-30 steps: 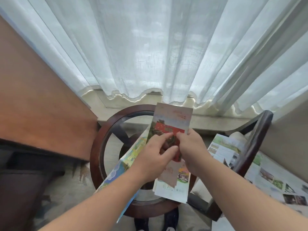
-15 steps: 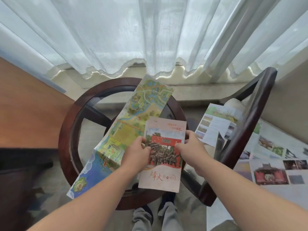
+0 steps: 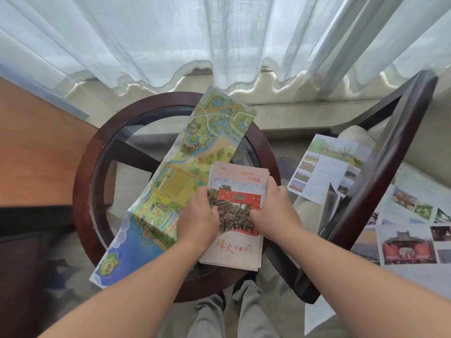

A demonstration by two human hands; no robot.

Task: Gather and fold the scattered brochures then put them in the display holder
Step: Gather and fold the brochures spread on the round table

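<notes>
Head view: a folded brochure (image 3: 235,215) with a red gate on its cover lies on the near right part of the round glass-topped table (image 3: 83,191). Its long axis runs almost straight away from the person. The title end points toward the white curtain (image 3: 195,32) and the near end laps over the dark wooden rim. The left grip (image 3: 197,218) pinches the brochure's left edge, and the right grip (image 3: 273,213) pinches the right edge with its thumb on the cover (both are bare hands). Just beside it, partly under its left side, an unfolded map brochure (image 3: 195,154) stretches diagonally from near left to far right. More open brochures (image 3: 327,167) lie on the armchair (image 3: 390,167) to the right.
</notes>
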